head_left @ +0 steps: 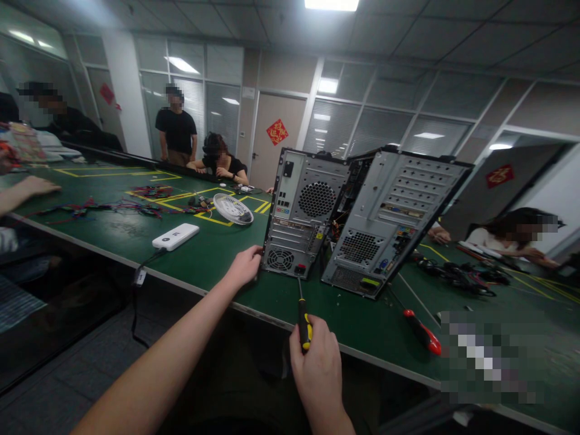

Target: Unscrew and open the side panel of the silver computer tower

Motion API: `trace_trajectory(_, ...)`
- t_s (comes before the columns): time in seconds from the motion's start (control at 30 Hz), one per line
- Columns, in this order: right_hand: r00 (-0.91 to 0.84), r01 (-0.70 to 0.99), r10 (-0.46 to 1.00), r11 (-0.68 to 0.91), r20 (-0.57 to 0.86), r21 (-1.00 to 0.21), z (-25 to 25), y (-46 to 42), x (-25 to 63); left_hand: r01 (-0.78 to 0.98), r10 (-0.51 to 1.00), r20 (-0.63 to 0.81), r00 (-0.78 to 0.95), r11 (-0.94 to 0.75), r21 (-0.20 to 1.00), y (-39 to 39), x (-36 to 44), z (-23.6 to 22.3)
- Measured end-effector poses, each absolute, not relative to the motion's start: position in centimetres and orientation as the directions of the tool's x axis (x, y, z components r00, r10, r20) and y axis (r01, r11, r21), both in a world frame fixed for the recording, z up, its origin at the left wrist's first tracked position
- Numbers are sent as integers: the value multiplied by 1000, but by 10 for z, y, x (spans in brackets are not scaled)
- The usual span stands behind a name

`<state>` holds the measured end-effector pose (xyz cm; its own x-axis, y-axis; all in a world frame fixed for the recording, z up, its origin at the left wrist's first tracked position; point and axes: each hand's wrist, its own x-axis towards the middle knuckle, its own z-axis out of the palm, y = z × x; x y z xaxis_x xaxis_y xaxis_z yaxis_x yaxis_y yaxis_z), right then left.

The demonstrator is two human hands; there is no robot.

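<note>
My right hand [317, 365] is closed around a screwdriver with a black and yellow handle [304, 324]. Its thin shaft points up at the lower rear edge of a grey computer tower [306, 214] standing on the green table [217, 254]. My left hand [246, 264] rests against the bottom left corner of that tower, fingers curled on its edge. A second, open tower case [389, 217] stands just to the right, tilted slightly.
A red-handled screwdriver [422, 331] lies right of my hand. A white box with a cable [176, 236], a round white part [232, 209] and tangled wires [113, 207] lie on the left. Black cables [462, 276] sit at the right. Several people sit or stand around the table.
</note>
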<state>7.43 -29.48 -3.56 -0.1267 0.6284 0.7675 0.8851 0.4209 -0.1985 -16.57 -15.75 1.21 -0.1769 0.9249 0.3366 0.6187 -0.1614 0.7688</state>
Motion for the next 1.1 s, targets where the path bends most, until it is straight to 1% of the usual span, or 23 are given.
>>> trace_trajectory(0.1, -145, 886, 640, 424, 754, -189, -37, -296, 74, 616, 928, 331, -174, -160, 771, -158, -166, 12)
trace_trajectory(0.33, -192, 916, 683, 383, 705, -121, -41, -298, 78, 619, 921, 341, -187, -159, 770, -158, -166, 12)
trace_trajectory(0.5, -206, 891, 703, 422, 681, -166, -42, -298, 79, 623, 927, 330, -180, -153, 767, -158, -165, 13)
trace_trajectory(0.67, -181, 878, 725, 423, 664, -222, -35, -299, 75, 627, 933, 323, -157, -159, 762, -158, -165, 13)
trace_trajectory(0.87, -187, 905, 677, 401, 712, -143, -36, -296, 75, 621, 929, 335, -157, -171, 765, -156, -167, 10)
trace_trajectory(0.93, -156, 910, 665, 385, 730, -156, -38, -295, 76, 617, 930, 332, -159, -169, 768, -156, -167, 10)
trace_trajectory(1.1, -95, 877, 664, 408, 742, -253, -38, -296, 78, 618, 927, 338, -166, -169, 768, -158, -166, 12)
